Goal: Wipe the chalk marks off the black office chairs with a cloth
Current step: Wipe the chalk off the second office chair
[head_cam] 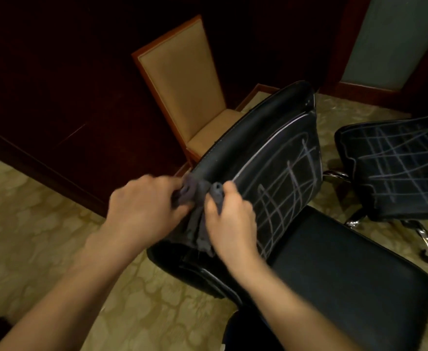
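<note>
Patterned carpet (30, 224), dark wood wall panelling (55, 72) at 10 o'clock, tan dining chair (187, 79) at 12. Near office chair (334, 262) at centre, backrest grid of chalk marks (281, 196) unwiped. Second office chair (395, 163) at 3 o'clock, equally marked. I see left hand (144, 209) and right hand (229, 224) together at backrest's edge, fingers of both pinching grey cloth (200, 211), bunched between them; I judge they're folding it for wiping.
</note>
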Demonstrator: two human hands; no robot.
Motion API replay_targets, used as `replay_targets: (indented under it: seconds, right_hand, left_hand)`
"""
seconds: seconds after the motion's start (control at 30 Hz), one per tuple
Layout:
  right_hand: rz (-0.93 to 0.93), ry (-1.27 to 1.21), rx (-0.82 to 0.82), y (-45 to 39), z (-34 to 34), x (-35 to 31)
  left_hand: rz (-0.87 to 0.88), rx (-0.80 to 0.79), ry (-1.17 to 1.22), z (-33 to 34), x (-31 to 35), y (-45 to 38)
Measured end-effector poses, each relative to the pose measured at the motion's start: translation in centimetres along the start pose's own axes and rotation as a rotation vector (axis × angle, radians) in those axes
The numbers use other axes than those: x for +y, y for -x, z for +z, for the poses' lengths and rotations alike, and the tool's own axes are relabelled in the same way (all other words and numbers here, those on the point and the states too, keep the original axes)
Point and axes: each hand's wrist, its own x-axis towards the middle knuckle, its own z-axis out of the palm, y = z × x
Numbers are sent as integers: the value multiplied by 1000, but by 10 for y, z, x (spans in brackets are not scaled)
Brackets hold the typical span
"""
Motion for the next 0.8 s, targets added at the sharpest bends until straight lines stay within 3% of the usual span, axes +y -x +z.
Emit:
replay_targets:
  seconds: [0.1,0.2,0.33,0.47,0.6,0.8]
  right_hand:
    - [-40,42,-100,39,12,4]
    - [-34,35,-87,34,7,6]
    - [15,-14,44,-25,-18,-3]
    - [20,-79,184,-48,-19,-14]
    - [-3,-156,112,-11,1,-11]
    - [-193,-14,-2,60,47,6]
  left_hand:
    - [-39,-40,-40,12,-12,45]
    - [-54,47,-99,14,-2,47]
    - [-46,223,-21,9,25,0]
    - [-56,154,31,-6,36,-40]
    - [-64,137,30,5,9,-9]
    - [-145,177,96,47,-35,84]
